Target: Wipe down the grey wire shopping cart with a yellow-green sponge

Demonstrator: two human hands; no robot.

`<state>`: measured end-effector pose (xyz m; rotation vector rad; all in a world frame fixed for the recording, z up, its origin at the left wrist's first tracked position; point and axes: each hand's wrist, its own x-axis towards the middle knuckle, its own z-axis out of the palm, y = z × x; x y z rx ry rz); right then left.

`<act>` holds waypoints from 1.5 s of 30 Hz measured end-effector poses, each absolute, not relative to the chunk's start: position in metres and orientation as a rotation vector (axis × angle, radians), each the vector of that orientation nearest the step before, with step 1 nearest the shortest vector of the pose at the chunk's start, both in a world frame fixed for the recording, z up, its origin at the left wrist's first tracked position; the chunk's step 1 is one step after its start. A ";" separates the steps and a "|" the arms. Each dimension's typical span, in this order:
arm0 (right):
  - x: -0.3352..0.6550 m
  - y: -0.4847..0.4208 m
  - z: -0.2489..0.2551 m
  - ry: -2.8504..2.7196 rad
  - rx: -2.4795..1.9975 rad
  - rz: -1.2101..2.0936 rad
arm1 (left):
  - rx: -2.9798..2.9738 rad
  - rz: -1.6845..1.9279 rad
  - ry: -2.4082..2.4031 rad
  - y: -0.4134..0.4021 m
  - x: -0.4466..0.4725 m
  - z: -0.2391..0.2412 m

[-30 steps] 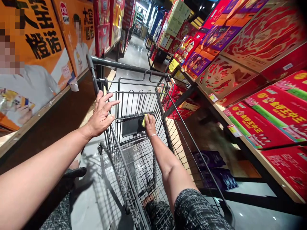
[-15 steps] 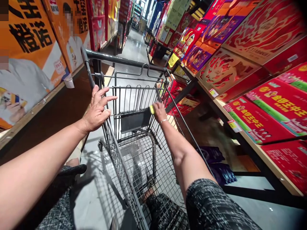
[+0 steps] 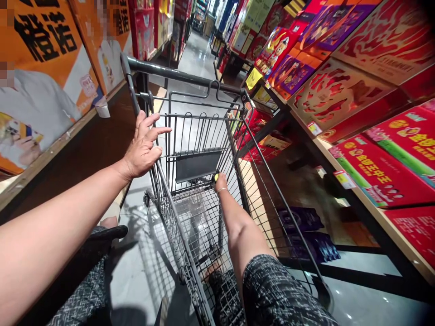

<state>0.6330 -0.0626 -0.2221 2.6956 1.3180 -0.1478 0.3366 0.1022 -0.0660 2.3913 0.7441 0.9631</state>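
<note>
A grey wire shopping cart (image 3: 180, 217) stands in front of me, its basket of open metal mesh. My left hand (image 3: 144, 147) rests on the cart's left top rail, fingers stretched and apart. Inside the basket, my right hand (image 3: 220, 182) reaches low, near the dark panel (image 3: 197, 166) at the cart's handle end. Its fingers are closed on a small yellow-and-dark object (image 3: 216, 177), mostly hidden, whose kind I cannot make out. The cart's handlebar (image 3: 183, 77) runs across the far end, touched by neither hand.
Orange cartons (image 3: 57, 59) line a shelf close on the left. Red gift boxes (image 3: 374, 167) fill a wooden-edged shelf on the right, with purple packages (image 3: 302, 219) below it. The aisle floor (image 3: 197, 52) stretches away beyond the handlebar.
My right hand has moved down, deeper into the basket, still closed on the small yellow-and-dark object. My left hand stays on the rail. The view has shifted slightly.
</note>
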 end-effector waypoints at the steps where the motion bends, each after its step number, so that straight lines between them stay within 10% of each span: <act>1: 0.626 -0.072 -0.228 1.355 2.639 -0.211 | 2.396 0.961 0.763 0.102 0.337 -0.066; 8: 0.633 -0.074 -0.172 1.376 2.457 -0.113 | 2.417 0.920 0.822 0.101 0.335 -0.067; 17: 0.690 -0.016 -0.022 1.474 2.431 0.916 | 2.549 0.908 0.930 0.085 0.339 -0.022; 32: 0.610 -0.111 -0.273 1.072 2.641 -0.299 | 2.753 0.402 1.000 0.116 0.394 -0.015; 45: 0.501 -0.087 -0.278 1.310 2.835 -0.903 | 2.678 0.564 0.918 0.137 0.398 -0.024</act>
